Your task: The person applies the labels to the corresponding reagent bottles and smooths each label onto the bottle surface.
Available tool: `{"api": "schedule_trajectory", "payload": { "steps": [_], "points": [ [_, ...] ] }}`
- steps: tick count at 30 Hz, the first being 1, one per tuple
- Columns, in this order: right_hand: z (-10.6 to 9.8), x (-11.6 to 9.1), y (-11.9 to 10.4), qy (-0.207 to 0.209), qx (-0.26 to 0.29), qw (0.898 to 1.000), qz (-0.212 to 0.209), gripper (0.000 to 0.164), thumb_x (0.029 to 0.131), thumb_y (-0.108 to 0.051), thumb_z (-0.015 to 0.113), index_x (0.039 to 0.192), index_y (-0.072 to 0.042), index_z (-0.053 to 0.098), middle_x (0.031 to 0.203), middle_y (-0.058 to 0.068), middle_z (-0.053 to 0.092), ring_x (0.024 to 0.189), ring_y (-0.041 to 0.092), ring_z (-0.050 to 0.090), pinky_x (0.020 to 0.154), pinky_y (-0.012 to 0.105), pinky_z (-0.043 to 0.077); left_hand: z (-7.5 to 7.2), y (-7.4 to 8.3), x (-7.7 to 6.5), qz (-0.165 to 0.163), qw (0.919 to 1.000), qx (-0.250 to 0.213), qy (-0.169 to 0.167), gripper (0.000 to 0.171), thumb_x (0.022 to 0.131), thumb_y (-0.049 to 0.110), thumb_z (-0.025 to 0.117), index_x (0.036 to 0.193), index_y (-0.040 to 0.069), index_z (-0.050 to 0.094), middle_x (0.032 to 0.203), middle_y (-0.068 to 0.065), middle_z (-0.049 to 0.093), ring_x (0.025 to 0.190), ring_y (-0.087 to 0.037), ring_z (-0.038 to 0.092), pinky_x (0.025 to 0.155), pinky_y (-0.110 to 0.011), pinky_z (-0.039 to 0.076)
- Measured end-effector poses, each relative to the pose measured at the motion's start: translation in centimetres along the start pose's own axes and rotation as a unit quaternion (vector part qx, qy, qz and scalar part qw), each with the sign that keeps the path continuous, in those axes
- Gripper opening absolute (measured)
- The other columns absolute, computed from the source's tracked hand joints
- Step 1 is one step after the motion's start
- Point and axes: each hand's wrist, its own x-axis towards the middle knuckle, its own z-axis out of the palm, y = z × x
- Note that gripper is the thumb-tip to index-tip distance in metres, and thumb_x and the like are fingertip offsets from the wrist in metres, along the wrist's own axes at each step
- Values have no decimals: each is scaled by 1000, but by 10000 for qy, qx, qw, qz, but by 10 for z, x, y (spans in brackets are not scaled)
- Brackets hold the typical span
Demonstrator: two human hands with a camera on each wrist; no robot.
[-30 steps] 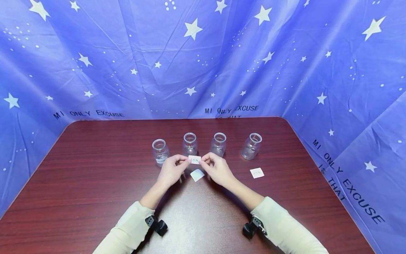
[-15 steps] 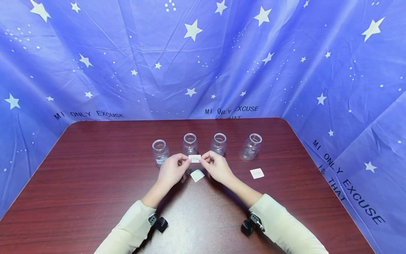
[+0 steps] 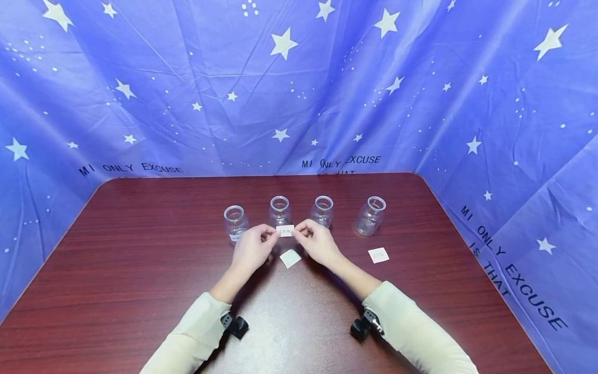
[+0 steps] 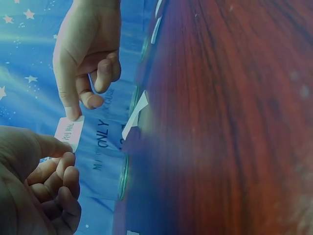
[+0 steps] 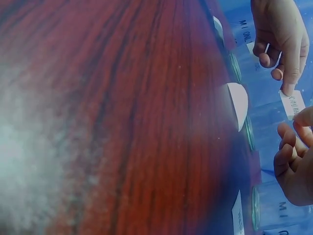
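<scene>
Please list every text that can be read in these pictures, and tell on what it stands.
"MI ONLY EXCUSE": blue star cloth, left side.
"MI ONLY EXCUSE", a cut-off line beneath: cloth, behind the jars.
"MI ONLY EXCUSE IS THAT": cloth, right side.
Held label: writing too small to read.
Label on table: unreadable.
Leftmost jar: label unreadable.

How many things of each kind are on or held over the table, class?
Glass jars: 4, first jar, second jar, third jar, fourth jar
White paper slips: 3, held label, curled slip, flat label
Total: 7
</scene>
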Motion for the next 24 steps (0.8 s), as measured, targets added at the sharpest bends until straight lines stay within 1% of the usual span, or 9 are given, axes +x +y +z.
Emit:
{"api": "schedule_trajectory", "payload": {
  "steps": [6,11,15,22,24],
  "points": [
    [1,3,-2,20,93,10000,26,9,89,-16,62,89,-7,63,70,2,63,51,5,45,45,18,36,-2,2,1,-74,9999,121,83,17,86,30,64,90,15,71,70,5,68,57,-5,58,58,-29,46],
    [1,4,-3,5,171,9998,88,9,88,-15,63,89,-6,63,70,5,63,50,5,45,44,18,36,-3,4,1,-179,9996,197,65,17,87,32,62,89,18,71,68,8,66,56,-3,56,58,-28,45],
    [1,6,-4,-22,165,9996,222,9,89,-15,62,90,-6,63,71,6,65,52,6,47,46,17,37,-3,5,3,-250,9992,292,76,18,87,32,61,89,18,70,66,9,65,55,-3,55,58,-29,45],
    [4,9,-4,-39,138,9991,397,10,88,-17,62,90,-7,63,72,6,66,54,5,49,49,18,40,-1,5,6,-386,9984,413,15,17,88,31,57,89,19,70,58,11,62,43,-1,52,56,-29,44],
    [5,9,-3,-13,117,9991,418,9,88,-17,62,89,-7,63,71,5,65,54,5,49,50,18,40,-1,5,6,-379,9982,457,5,17,89,30,57,89,19,70,56,11,61,43,-1,52,55,-28,44]
  ]
}}
